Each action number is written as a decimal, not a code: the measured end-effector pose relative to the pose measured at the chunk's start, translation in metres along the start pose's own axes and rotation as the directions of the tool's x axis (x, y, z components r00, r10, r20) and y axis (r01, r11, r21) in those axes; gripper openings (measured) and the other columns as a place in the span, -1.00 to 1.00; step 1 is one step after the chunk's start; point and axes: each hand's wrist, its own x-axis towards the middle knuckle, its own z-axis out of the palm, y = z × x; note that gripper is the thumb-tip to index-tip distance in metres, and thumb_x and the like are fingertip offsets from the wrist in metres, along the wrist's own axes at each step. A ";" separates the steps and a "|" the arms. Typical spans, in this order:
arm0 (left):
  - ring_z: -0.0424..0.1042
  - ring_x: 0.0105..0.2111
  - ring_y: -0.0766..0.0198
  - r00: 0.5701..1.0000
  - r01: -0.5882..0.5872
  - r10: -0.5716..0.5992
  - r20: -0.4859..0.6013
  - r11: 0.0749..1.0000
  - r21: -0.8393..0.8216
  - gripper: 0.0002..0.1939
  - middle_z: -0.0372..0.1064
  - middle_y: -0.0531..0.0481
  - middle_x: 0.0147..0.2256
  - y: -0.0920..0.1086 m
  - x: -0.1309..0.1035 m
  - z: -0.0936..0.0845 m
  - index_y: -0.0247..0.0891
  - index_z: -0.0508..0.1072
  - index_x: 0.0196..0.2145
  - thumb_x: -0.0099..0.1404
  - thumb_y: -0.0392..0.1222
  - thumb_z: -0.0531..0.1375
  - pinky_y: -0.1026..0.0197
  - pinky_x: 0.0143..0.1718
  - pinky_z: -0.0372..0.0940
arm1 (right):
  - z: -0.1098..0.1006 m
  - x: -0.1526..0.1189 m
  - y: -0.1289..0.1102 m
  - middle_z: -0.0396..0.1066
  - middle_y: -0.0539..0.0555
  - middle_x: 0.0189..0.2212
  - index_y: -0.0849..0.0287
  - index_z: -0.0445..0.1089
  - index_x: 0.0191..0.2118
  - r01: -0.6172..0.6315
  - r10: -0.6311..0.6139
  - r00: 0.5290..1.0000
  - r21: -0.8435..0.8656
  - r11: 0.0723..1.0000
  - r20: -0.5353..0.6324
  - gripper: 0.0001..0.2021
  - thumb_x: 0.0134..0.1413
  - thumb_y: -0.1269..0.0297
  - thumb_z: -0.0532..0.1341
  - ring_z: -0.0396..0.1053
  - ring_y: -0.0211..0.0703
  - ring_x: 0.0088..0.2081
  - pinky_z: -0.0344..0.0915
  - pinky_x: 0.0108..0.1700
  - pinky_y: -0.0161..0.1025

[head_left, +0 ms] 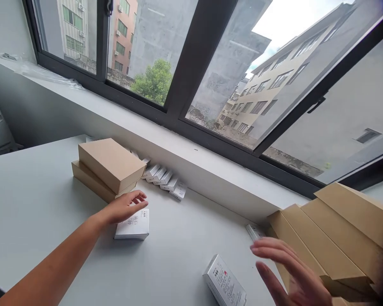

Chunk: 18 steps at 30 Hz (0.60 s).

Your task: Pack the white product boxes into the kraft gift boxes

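Note:
My left hand (127, 207) is over a small white printed box (135, 224) on the white table, its fingers apart and curved above the box's top. Whether it touches the box I cannot tell. My right hand (289, 270) hovers at the lower right with its fingers spread and nothing between them. To its left lies a silver-white printed box (225, 282), apart from the hand. Two brown cartons (111, 163) are stacked just beyond my left hand.
Several small white boxes (166, 180) lie in a row along the wall below the windowsill (147, 138). At the right, several brown cartons (332, 242) lean together, with another small box (254, 231) beside them. Clear plastic (47, 75) rests on the sill.

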 end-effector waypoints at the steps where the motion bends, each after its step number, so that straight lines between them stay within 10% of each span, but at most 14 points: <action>1: 0.40 0.05 0.07 1.000 -0.021 0.022 0.007 0.996 -0.086 -0.49 0.47 -0.07 -0.01 -0.007 0.002 -0.003 -0.09 0.41 -0.03 0.28 0.32 0.10 0.06 0.09 0.30 | 0.019 0.033 -0.001 0.49 0.11 -0.22 0.01 0.47 -0.16 -0.009 0.004 0.998 0.078 0.997 0.065 -0.90 0.28 0.22 0.21 0.46 -0.02 -0.15 0.39 -0.11 -0.08; 9: 0.44 -0.14 0.13 0.973 -0.188 0.228 0.033 0.868 -0.459 -0.65 0.50 -0.07 -0.20 -0.040 0.017 0.031 -0.24 0.49 -0.21 0.28 0.11 0.20 0.10 0.00 0.29 | 0.266 0.304 -0.022 0.54 0.12 -0.18 0.17 0.50 -0.14 -0.053 -0.190 0.922 0.598 0.800 0.336 -0.48 0.31 -0.15 -0.02 0.46 -0.11 -0.11 0.34 0.06 -0.13; 14: 0.41 -0.20 0.18 0.961 -0.219 0.272 0.045 0.853 -0.473 -0.78 0.52 -0.03 -0.28 -0.043 0.022 0.035 -0.24 0.58 -0.28 0.20 -0.05 0.29 0.15 -0.03 0.26 | 0.414 0.380 -0.051 0.53 0.08 -0.05 0.17 0.53 -0.08 -0.197 -0.241 0.751 0.556 0.807 0.615 -0.63 0.28 0.16 0.01 0.39 -0.09 0.04 0.21 0.23 -0.11; 18: 0.43 -0.21 0.18 0.966 -0.203 0.256 0.032 0.830 -0.519 -0.79 0.54 -0.03 -0.26 -0.044 0.024 0.032 -0.24 0.61 -0.26 0.17 -0.10 0.31 0.15 -0.04 0.26 | 0.469 0.407 -0.065 0.48 0.01 0.06 0.08 0.51 0.04 -0.253 -0.219 0.630 0.463 0.849 0.745 -0.63 0.16 0.23 0.13 0.32 -0.02 0.16 0.10 0.33 -0.07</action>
